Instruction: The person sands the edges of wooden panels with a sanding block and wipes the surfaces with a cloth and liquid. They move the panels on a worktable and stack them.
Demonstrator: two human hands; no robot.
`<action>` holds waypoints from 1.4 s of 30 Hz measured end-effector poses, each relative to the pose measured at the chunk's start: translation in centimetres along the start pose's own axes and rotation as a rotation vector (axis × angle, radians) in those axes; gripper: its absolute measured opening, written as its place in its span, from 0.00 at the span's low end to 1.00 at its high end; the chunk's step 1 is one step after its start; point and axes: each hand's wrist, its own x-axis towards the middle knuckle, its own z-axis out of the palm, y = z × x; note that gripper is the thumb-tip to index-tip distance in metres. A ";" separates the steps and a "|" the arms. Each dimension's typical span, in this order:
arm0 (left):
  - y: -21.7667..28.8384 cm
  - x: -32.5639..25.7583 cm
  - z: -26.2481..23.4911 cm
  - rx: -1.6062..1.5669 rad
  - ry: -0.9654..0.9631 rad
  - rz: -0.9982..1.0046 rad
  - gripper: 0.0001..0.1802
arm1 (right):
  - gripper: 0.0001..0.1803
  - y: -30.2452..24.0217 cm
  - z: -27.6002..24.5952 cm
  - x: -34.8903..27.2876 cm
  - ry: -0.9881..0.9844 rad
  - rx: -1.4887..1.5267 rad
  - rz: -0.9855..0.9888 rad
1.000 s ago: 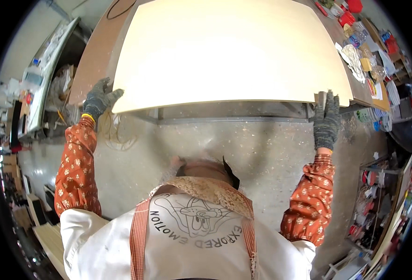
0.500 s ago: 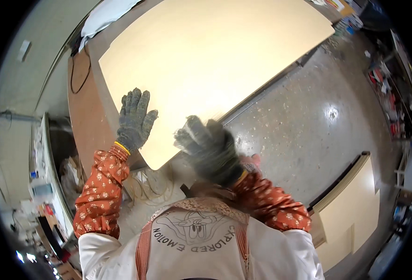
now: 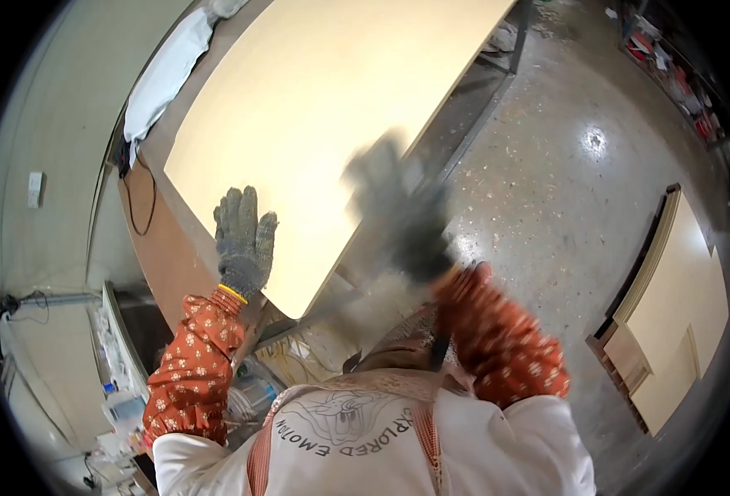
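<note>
A large pale-yellow panel [image 3: 323, 107] with rounded corners lies on a worktable. My left hand [image 3: 246, 238], in a dark grey knitted glove with a yellow cuff edge, rests flat on its near left part, fingers stretched out. At the panel's right edge, my right hand [image 3: 410, 215] in a matching glove is smeared by motion. Its fingers cannot be made out, nor whether it holds anything. Orange patterned sleeve covers reach up both forearms.
Brown board [image 3: 162, 240] shows left of the panel, with a black cable [image 3: 151, 202] and white cloth [image 3: 170, 74] beyond. A stack of pale panels [image 3: 671, 306] stands on the floor at right. Shelves with red items [image 3: 671, 74] stand far right.
The view has turned, so the panel and the floor stack appear shifted. My right hand has moved up and outward along the panel's right edge. My left hand stays flat on the panel.
</note>
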 end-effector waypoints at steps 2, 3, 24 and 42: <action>0.5 0.5 0.2 -0.014 0.000 0.018 0.31 | 0.33 -6.1 2.3 -5.0 -0.001 -0.279 -0.122; 0.4 0.5 0.1 -0.038 -0.004 0.018 0.31 | 0.33 -7.6 2.1 -5.7 0.021 -0.318 -0.168; 0.0 0.6 -0.2 0.020 -0.103 0.090 0.30 | 0.25 -6.9 1.8 -9.0 0.206 -0.054 -0.074; -1.2 1.5 -0.3 -0.132 -0.003 0.319 0.30 | 0.28 -4.0 5.3 -0.8 0.650 0.614 0.458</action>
